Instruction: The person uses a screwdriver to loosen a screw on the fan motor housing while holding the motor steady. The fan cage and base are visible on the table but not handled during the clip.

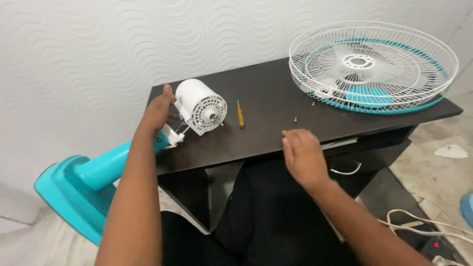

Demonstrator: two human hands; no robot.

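While the left hand (158,112) is wrapped around the rear of the white fan motor (199,106) at the back left corner of the dark table (266,106), its fingers closed on the housing, the right hand (303,155) hovers over the front edge with fingers loosely together and nothing in them. With its shaft pointing right, the motor lies on its side, joined to a teal stand (81,184) that hangs off the left edge of the table. Just right of the shaft lies a small yellow-handled screwdriver (240,115). Two small screws (295,118) lie further right, near the middle. At the back right corner rest the white wire fan guards (373,64) with the teal blade inside.
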